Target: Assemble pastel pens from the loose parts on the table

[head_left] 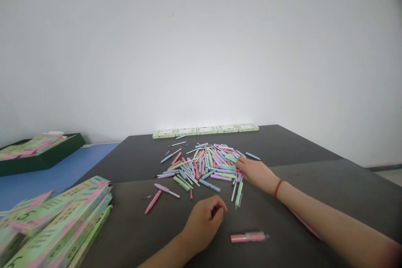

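My left hand [204, 221] rests low over the dark table, its fingers loosely curled towards the thumb with nothing visible in them. Reaching forward, my right hand [255, 172] wears a red cord at the wrist. Its fingertips are bent down together at the right edge of a pile of pastel pen parts [204, 163]; what they pinch, if anything, is hidden. Just below them lies a green pen piece with a clear part [239, 194]. A pink pen piece with a clear end [248, 237] lies right of my left hand.
Flat green-and-white boxes [207, 130] line the table's back edge. At the left are stacked green-and-pink printed packages [63, 226] and a dark green tray [44, 160] of more on a blue surface [67, 176]. A purple pen [166, 190] and a pink barrel [153, 202] lie apart from the pile.
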The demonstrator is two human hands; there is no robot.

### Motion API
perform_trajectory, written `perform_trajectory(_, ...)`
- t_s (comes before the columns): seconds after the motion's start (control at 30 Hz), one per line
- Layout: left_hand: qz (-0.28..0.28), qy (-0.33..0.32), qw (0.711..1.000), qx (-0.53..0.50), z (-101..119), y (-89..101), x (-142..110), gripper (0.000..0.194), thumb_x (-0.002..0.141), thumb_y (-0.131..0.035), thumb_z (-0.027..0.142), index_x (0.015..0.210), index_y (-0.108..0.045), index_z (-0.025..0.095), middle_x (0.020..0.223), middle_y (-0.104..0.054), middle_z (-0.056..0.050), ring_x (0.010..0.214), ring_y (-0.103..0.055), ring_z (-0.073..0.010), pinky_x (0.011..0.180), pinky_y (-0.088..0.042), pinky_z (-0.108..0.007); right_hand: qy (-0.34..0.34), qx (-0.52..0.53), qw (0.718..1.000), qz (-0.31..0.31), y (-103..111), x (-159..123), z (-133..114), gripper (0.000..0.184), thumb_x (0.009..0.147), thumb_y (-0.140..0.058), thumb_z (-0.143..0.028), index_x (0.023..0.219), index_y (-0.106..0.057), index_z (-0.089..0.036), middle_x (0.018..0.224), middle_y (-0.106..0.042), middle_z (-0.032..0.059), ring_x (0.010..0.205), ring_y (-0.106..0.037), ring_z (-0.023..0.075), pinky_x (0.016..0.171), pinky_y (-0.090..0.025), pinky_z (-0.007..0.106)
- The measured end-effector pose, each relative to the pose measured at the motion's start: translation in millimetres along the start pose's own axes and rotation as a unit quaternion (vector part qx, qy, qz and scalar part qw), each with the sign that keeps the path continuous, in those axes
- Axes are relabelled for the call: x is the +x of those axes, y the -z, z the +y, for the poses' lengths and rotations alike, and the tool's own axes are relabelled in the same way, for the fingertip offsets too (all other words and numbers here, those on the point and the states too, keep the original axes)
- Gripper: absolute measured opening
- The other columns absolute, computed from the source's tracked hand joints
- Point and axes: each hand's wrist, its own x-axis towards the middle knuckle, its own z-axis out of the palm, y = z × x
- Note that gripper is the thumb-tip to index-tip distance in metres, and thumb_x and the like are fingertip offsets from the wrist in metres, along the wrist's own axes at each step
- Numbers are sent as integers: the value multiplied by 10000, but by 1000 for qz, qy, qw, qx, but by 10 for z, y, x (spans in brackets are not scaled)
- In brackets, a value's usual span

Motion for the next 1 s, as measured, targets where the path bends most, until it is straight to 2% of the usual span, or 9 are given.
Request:
perform_trajectory(0.13, 26, 12, 999, -38, -19, 13, 18, 160, 789, -414, 155, 796, -571, 183, 599, -481, 44, 553, -437, -118, 536, -301, -222, 48, 20, 999, 4, 98, 71, -289, 129, 896, -450, -152, 977, -550, -159, 998, -588, 91, 837, -601, 196, 642, -423, 260)
perform_trajectory(0.3, 58, 21, 997, -57, -15, 41, 37, 146, 798, -413, 169, 771, -555, 179, 579, -441, 51, 554, -431, -117, 542, -301, -220, 99, 43, 994, -18, 63, 175, -573, 142, 919, -463, -239, 970, -575, -168, 970, -603, 77, 856, -597, 194, 654, -420, 251)
perform_trajectory(0.43, 50, 16, 998, -44, -21, 27, 32, 147, 791, -423, 158, 769, -566, 181, 573, -447, 51, 539, -420, -115, 532, -291, -222, 97, 50, 994, -20, 18, 207, -631, 165, 920, -449, -232, 998, -577, -162, 996, -608, 82, 871, -601, 205, 655, -425, 259)
perform_trajectory(0.63, 51, 17, 997, -50, -57, -39, 25, 174, 778, -416, 131, 766, -582, 182, 566, -463, 48, 523, -423, -114, 508, -283, -221, 79, 49, 996, -4, 70, 327, -584, 163, 883, -476, -213, 997, -578, -159, 995, -617, 91, 852, -615, 213, 676, -437, 278)
perform_trajectory(0.73, 52, 22, 997, -49, -51, -54, 28, 197, 771, -414, 118, 770, -602, 179, 562, -467, 43, 538, -440, -117, 510, -285, -218, 72, 47, 996, -1, 81, 567, -558, 186, 899, -423, -148, 977, -592, -156, 980, -627, 99, 844, -622, 199, 692, -432, 270)
perform_trajectory(0.87, 53, 25, 997, -46, -9, -51, 29, 224, 754, -411, 93, 763, -619, 176, 566, -474, 45, 548, -438, -110, 517, -278, -212, 74, 48, 996, -5, 48, 1088, -592, 221, 914, -406, -121, 1010, -603, -154, 1030, -623, 103, 931, -608, 190, 769, -437, 272)
perform_trajectory(1.0, 61, 27, 996, -61, -7, -58, 26, 228, 747, -413, 87, 746, -623, 174, 558, -451, 55, 517, -402, -92, 494, -253, -206, 100, 42, 994, -32, -25, 1617, -736, 192, 928, -470, -231, 1055, -594, -158, 1072, -609, 78, 930, -600, 187, 798, -483, 347)
